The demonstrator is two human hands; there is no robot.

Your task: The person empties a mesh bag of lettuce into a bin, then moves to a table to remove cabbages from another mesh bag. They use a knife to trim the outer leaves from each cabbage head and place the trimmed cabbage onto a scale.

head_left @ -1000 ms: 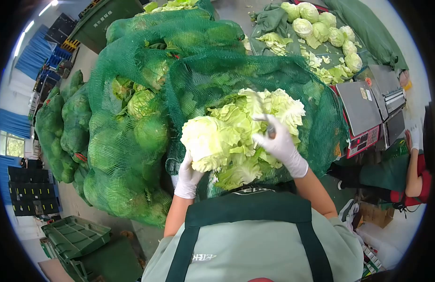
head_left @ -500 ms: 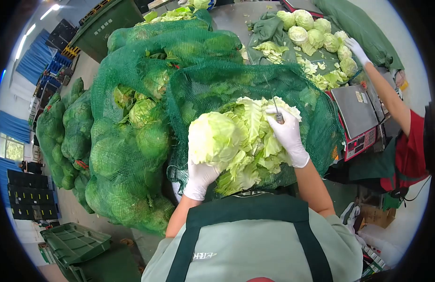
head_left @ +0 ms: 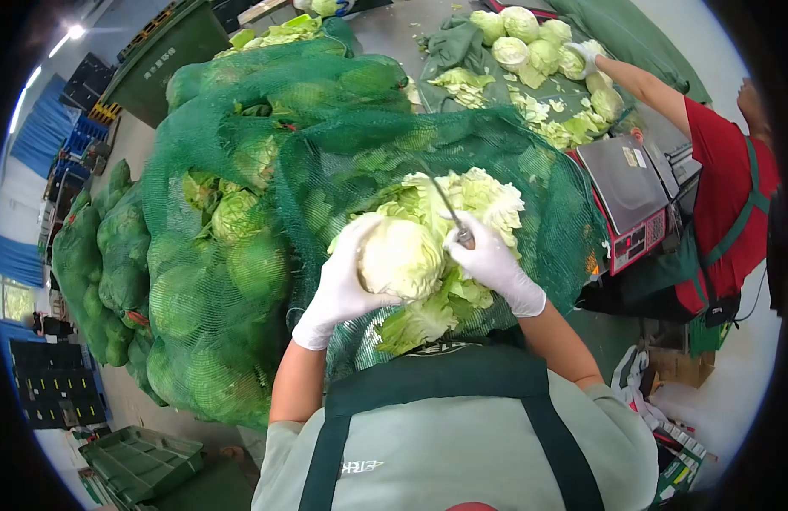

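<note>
My white-gloved left hand point(head_left: 339, 277) is wrapped around the left side of a pale, trimmed cabbage point(head_left: 401, 260). In my right hand point(head_left: 496, 266), also gloved, is a knife point(head_left: 443, 198); its thin, dark blade points up and away to the left. That hand is close against the cabbage's right side. Loose outer leaves point(head_left: 483, 198) lie behind and under the cabbage, spilling toward my apron. They rest on an opened green mesh sack point(head_left: 543, 187), through which more leaves or heads show.
Full mesh sacks of cabbages point(head_left: 211, 307) crowd the left. At right are a red-and-grey scale point(head_left: 620, 183) and a co-worker in red, whose gloved hand point(head_left: 586, 56) touches a row of trimmed cabbages point(head_left: 543, 58). Behind stands a green bin point(head_left: 164, 64).
The cabbage has turned and come down, and my left hand has moved from beneath it to its left side. My right hand with the knife has moved left, next to it.
</note>
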